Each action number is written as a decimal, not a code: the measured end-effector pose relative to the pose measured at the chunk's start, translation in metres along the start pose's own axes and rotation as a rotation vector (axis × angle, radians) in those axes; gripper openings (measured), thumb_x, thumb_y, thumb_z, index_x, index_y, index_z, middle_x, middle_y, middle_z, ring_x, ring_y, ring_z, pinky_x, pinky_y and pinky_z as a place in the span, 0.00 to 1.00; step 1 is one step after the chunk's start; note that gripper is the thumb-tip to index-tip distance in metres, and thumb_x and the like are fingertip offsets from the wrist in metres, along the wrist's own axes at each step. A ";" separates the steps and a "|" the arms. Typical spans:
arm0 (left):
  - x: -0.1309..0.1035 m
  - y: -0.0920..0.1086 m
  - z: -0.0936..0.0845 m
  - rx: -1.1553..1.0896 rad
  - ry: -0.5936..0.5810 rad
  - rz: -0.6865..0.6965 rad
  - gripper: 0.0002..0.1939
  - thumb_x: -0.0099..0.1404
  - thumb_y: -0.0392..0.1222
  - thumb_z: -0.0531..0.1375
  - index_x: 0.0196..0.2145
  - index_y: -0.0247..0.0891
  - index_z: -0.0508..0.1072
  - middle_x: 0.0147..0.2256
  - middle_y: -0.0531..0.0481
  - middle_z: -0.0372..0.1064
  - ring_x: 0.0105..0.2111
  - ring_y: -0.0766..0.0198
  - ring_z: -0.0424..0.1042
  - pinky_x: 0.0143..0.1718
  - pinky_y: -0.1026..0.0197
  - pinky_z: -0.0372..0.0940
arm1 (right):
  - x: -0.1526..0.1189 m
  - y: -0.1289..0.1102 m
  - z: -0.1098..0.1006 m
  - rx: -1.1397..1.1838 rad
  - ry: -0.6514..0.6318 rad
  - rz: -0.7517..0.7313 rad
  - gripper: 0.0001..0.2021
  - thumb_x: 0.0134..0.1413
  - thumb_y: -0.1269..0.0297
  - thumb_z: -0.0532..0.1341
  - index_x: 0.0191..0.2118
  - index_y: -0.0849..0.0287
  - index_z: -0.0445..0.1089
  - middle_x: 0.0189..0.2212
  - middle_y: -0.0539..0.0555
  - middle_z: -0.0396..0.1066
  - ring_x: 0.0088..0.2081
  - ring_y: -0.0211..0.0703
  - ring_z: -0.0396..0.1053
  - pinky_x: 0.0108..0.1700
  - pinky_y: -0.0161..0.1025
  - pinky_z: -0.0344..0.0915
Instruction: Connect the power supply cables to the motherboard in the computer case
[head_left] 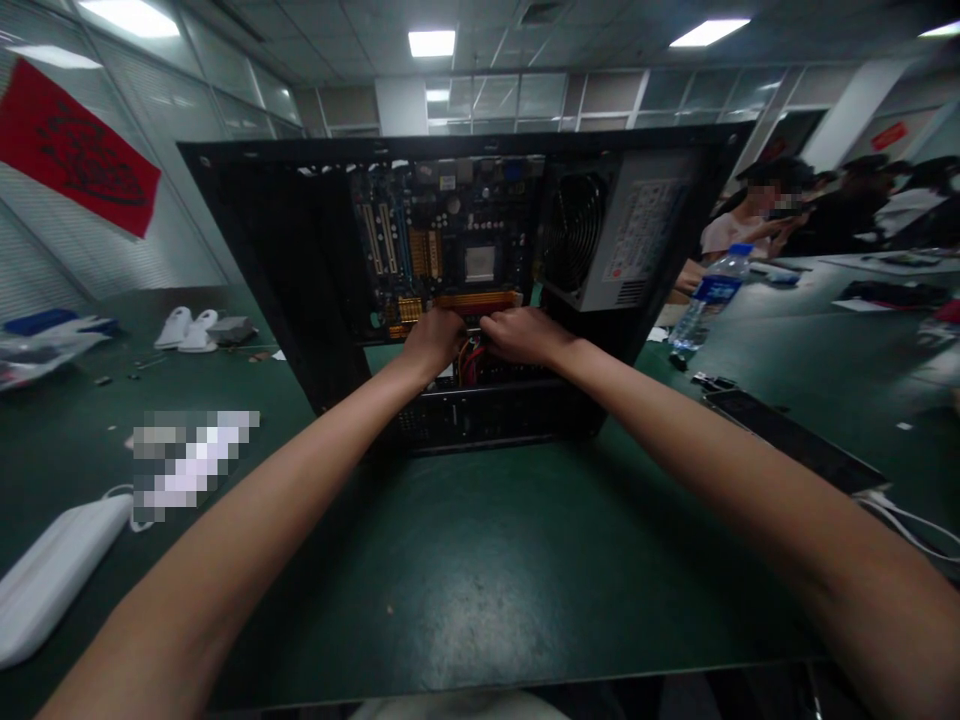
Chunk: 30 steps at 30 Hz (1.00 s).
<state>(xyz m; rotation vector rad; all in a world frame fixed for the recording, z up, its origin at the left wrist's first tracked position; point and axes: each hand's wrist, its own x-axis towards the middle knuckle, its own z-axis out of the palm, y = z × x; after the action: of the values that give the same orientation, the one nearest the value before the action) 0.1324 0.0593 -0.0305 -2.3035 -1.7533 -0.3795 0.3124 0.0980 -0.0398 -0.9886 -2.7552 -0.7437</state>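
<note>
An open computer case point(457, 420) stands on the green table, its inside facing me. Both my hands reach in at the lower edge of the motherboard point(450, 215). The fingers of my left hand point(437, 340) are curled closed just below the orange memory slots point(480, 300). Close beside it, my right hand point(523, 333) is closed too, its fingertips at the same slots. What lies between the fingers is hidden. Red and yellow cables point(471, 362) hang under my hands. To the upper right sits the power supply point(637, 235) with its black fan.
Right of the case stand a water bottle point(709, 300) and a dark phone-like device point(795, 440) with a white cable. On the left lie a white power bank point(64, 570), white objects point(187, 328) and a plastic bag point(45, 350). Several people point(769, 215) sit at the far right.
</note>
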 end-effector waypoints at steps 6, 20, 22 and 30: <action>-0.002 0.001 -0.002 -0.015 -0.001 -0.047 0.14 0.68 0.37 0.57 0.43 0.31 0.82 0.42 0.32 0.79 0.45 0.48 0.78 0.45 0.55 0.69 | 0.000 -0.001 0.000 -0.040 -0.010 -0.047 0.15 0.68 0.66 0.51 0.50 0.67 0.70 0.44 0.67 0.76 0.42 0.56 0.75 0.35 0.41 0.56; 0.004 -0.010 0.007 -0.044 0.015 -0.048 0.14 0.67 0.41 0.61 0.45 0.36 0.83 0.43 0.37 0.80 0.45 0.49 0.78 0.46 0.56 0.69 | 0.002 0.000 0.001 0.007 0.022 -0.033 0.14 0.69 0.67 0.51 0.51 0.67 0.69 0.45 0.67 0.76 0.43 0.54 0.75 0.35 0.40 0.58; 0.004 -0.010 0.008 -0.046 0.014 -0.042 0.14 0.66 0.41 0.60 0.44 0.35 0.83 0.42 0.36 0.80 0.45 0.48 0.78 0.45 0.55 0.69 | 0.003 0.001 0.003 0.022 0.018 -0.035 0.14 0.69 0.67 0.51 0.51 0.67 0.69 0.45 0.67 0.76 0.44 0.55 0.75 0.36 0.40 0.60; 0.003 -0.012 0.008 -0.051 0.010 0.001 0.14 0.66 0.40 0.60 0.44 0.34 0.83 0.41 0.37 0.80 0.44 0.50 0.78 0.43 0.58 0.67 | 0.007 0.005 0.007 0.029 0.020 -0.026 0.13 0.69 0.69 0.50 0.50 0.67 0.69 0.44 0.67 0.76 0.44 0.57 0.76 0.36 0.42 0.62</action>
<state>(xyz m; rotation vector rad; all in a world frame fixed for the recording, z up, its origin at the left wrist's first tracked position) 0.1218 0.0678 -0.0368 -2.3331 -1.7577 -0.4397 0.3106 0.1086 -0.0425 -0.9357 -2.7588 -0.7117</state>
